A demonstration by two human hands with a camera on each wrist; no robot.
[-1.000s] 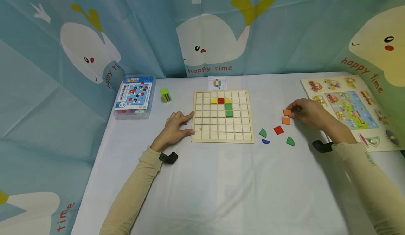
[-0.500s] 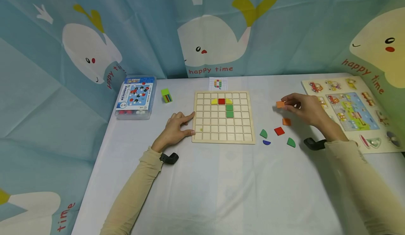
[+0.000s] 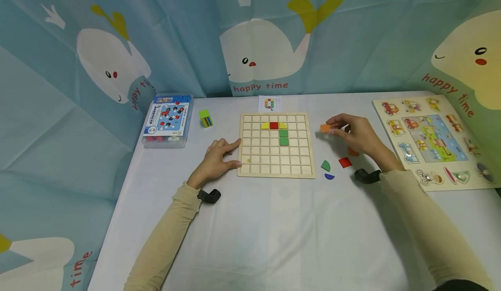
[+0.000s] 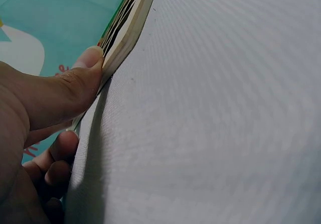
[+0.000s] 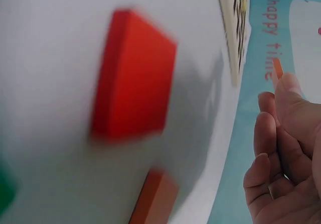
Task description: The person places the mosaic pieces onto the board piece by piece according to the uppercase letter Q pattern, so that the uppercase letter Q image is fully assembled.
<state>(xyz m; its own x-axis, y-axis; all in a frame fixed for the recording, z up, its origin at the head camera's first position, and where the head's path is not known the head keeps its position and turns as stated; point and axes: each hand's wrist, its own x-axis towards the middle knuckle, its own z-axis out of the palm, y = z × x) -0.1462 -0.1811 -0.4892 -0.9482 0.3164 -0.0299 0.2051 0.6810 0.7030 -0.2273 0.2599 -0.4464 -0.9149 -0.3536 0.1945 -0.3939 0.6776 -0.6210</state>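
My left hand touches the left edge of a wooden grid board with extended thumb and index finger; its other fingers are bent. Two yellow pieces, a red square and two green squares sit in the grid. Right of the board, my right hand pinches an orange square tile above the table. Below that hand lie another orange tile, a red tile, a green quarter-circle and a blue half-circle. In the right wrist view the held tile shows edge-on.
A pattern card lies behind the board. At the left stand a clear-sided plastic box and a small green-topped block. A picture puzzle board lies at the right. A whale-print curtain hangs behind the table.
My right hand has lifted the orange tile and carried it left toward the board. Its wrist now covers the second green quarter-circle. My left hand stays at the board's edge.
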